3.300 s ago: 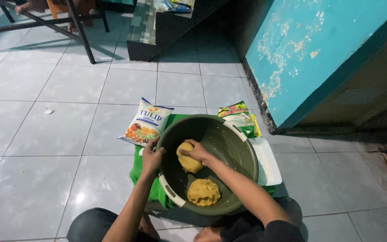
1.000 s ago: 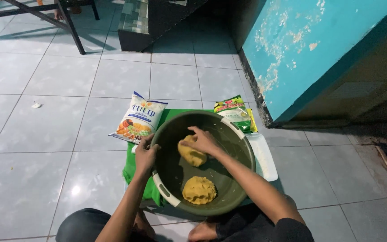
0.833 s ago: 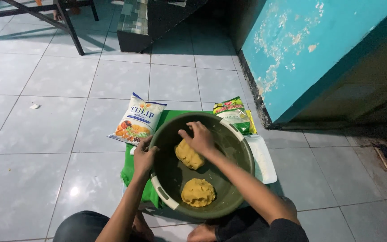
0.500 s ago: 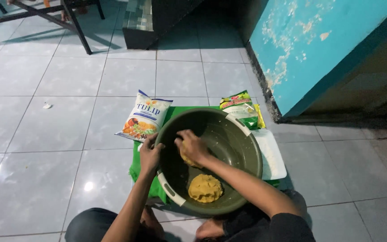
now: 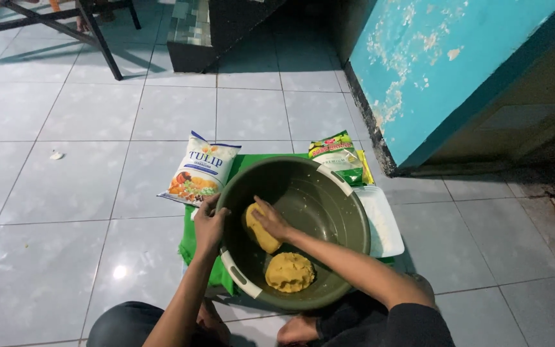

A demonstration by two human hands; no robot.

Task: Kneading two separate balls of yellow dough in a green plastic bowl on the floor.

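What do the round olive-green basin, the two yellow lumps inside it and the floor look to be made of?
The round olive-green basin looks like moulded plastic: smooth, dull sheen, pale inset handles. The two yellow lumps, one under the right hand and one nearer the person, look like soft dough, matte and dented. The floor appears to be glazed ceramic tile, glossy with grout lines.

Pale tiled floor point(image 5: 65, 257) carries a green cloth point(image 5: 191, 241) at lower centre, white snack bag point(image 5: 199, 177) above left, green packet point(image 5: 338, 157) above right, white tray point(image 5: 383, 222) right.
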